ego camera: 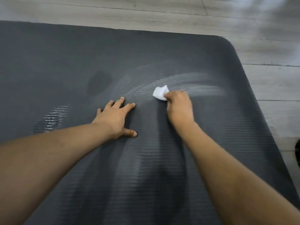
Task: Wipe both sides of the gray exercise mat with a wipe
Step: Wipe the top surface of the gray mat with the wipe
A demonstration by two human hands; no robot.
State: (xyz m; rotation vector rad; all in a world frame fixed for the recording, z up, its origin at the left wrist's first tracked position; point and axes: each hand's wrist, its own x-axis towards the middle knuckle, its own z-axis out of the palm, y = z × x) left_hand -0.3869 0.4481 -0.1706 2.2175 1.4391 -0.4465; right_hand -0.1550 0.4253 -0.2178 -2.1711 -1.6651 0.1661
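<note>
The dark gray ribbed exercise mat [65, 62] lies flat on the floor and fills most of the view. Its rounded far right corner shows. My right hand [179, 108] grips a crumpled white wipe [159, 93] and holds it against the mat near the middle right. Shiny wet streaks curve away to the right of the wipe. My left hand [116, 118] lies flat on the mat with fingers spread, a little left of the right hand. Another wet patch glistens at the left, beyond my left forearm.
Pale wood-look floor [267, 82] runs along the far and right sides of the mat. A small dark object [297, 153] is cut off at the right edge of the view.
</note>
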